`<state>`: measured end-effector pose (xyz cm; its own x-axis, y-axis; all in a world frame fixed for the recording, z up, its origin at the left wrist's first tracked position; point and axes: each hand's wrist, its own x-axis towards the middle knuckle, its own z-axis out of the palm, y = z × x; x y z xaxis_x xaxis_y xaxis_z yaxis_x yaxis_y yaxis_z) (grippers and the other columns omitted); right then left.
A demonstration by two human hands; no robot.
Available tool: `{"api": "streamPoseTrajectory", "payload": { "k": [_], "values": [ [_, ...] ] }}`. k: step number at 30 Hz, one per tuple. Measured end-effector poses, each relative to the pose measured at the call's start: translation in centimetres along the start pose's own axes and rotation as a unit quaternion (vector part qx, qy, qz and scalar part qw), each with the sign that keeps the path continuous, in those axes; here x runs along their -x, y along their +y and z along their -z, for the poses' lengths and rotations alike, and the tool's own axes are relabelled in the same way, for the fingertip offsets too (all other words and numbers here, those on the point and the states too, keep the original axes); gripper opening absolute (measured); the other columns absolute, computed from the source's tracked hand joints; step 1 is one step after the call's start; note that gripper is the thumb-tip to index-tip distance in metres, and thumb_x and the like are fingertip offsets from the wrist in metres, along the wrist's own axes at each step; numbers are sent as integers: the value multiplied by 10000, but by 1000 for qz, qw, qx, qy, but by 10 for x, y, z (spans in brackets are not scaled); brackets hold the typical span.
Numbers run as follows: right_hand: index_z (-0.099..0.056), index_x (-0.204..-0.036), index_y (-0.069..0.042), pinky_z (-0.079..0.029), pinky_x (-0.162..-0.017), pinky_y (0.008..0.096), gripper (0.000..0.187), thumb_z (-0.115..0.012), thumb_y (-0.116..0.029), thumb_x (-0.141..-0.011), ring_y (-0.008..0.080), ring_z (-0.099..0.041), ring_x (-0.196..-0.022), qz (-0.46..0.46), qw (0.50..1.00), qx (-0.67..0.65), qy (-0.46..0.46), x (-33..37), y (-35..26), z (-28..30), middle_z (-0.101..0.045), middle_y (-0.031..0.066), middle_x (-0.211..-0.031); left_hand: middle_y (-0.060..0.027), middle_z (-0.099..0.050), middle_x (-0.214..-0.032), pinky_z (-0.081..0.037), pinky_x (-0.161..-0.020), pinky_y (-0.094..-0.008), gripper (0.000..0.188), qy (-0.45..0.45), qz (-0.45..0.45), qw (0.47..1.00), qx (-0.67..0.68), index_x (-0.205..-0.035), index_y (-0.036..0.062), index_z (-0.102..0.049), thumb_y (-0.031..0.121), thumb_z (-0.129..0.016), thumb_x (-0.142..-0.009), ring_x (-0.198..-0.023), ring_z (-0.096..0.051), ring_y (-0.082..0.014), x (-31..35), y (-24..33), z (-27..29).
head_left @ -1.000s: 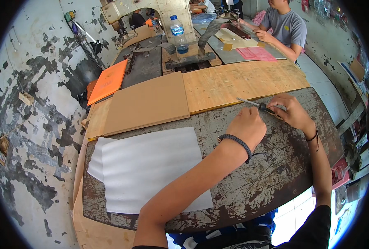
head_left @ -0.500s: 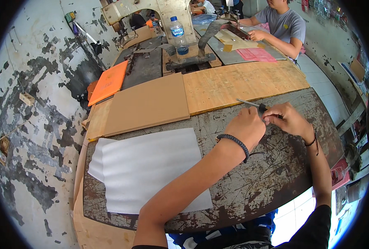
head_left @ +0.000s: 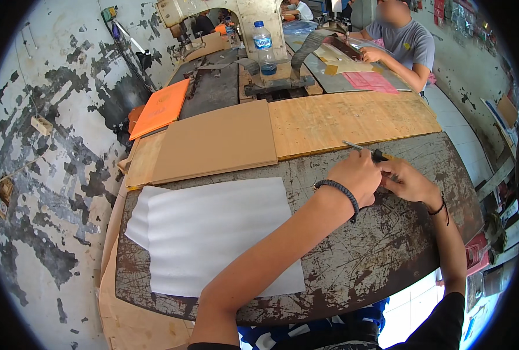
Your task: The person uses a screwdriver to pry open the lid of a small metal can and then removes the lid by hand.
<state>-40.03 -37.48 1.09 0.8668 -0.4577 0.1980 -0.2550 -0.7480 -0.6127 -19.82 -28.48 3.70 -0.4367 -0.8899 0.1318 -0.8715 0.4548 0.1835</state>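
Over the right part of the worn metal tabletop (head_left: pixel 329 251), my hands meet. My left hand (head_left: pixel 357 177) is closed, its back toward me, a dark braided band on the wrist. Against it, my right hand (head_left: pixel 410 182) has its thumb and fingers pinched together. Whatever lies between the fingers is hidden behind the left hand. Just beyond the hands is a tool with a thin metal shaft and a black handle (head_left: pixel 378 156), perhaps a screwdriver; its far end is partly covered. My left forearm crosses the corner of a white foam sheet (head_left: pixel 218 233).
Brown boards (head_left: pixel 218 143) sit on a plywood strip (head_left: pixel 353 119) along the far edge, beside an orange folder (head_left: pixel 162 109). Behind them stand a water bottle (head_left: pixel 265 51) and a pale machine (head_left: pixel 259 17). At far right, another person (head_left: pixel 408 44) works at a table.
The view has shifted slightly, moving the scene right. My right hand has come a little nearer and closer to the left. The tool and foam sheet stay in place.
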Motion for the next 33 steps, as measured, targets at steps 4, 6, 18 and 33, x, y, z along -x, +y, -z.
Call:
{"api": "streamPoseTrajectory", "payload": {
  "k": [4, 6, 18, 33],
  "values": [
    [-639, -1057, -6, -475, -695, 399, 200, -585, 12, -865, 286, -607, -742, 17, 997, 79, 9, 0, -2, 1, -621, 126, -774, -207, -582, -1081, -597, -819, -425, 326, -3, 3, 1000, -2, -888, -50, -723, 245, -771, -756, -1032, -623, -345, 1, 1, 3],
    [-628, -1066, -10, -459, -696, 413, 219, -578, 15, -854, 310, -586, -737, 12, 998, 65, 12, 1, 1, -1, -606, 129, -761, -207, -581, -1079, -596, -819, -426, 330, -5, 0, 1000, -3, -877, -52, -727, 251, -773, -756, -1031, -621, -343, -1, 1, 3],
    [-625, -1160, -23, -499, -746, 406, 246, -625, -29, -914, 311, -656, -805, 21, 998, 66, -8, -1, -2, 0, -691, 120, -840, -199, -577, -1091, -599, -825, -419, 321, -2, 4, 1000, -2, -897, -43, -720, 229, -773, -736, -1052, -627, -341, -1, 1, 2],
    [-618, -1100, -5, -492, -778, 408, 196, -619, -23, -905, 299, -631, -876, 20, 995, 100, 0, 4, 13, -6, -663, 126, -900, -207, -604, -1044, -603, -814, -409, 389, 32, -19, 999, -19, -953, -73, -695, 217, -802, -717, -1012, -648, -342, 0, 0, -2]
  ]
}}
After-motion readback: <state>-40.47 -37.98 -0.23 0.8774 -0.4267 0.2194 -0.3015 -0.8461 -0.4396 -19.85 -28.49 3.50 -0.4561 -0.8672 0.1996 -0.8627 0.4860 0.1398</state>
